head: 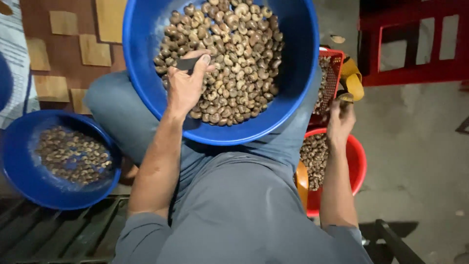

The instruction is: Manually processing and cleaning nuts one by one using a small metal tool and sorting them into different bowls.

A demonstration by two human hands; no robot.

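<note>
Blue basin (146,73) on the lap is heaped with unshelled cashews (229,54), so most remain. Left hand (185,88) grips a dark tool among them; right hand (340,120) pinches perhaps one nut over the red bowl (359,161).

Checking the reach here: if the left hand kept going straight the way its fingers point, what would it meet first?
Most likely the heap of cashew nuts in the big blue basin; the left hand already rests on it.

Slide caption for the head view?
Left hand in a blue basin of nuts; right hand above a red bowl.
</note>
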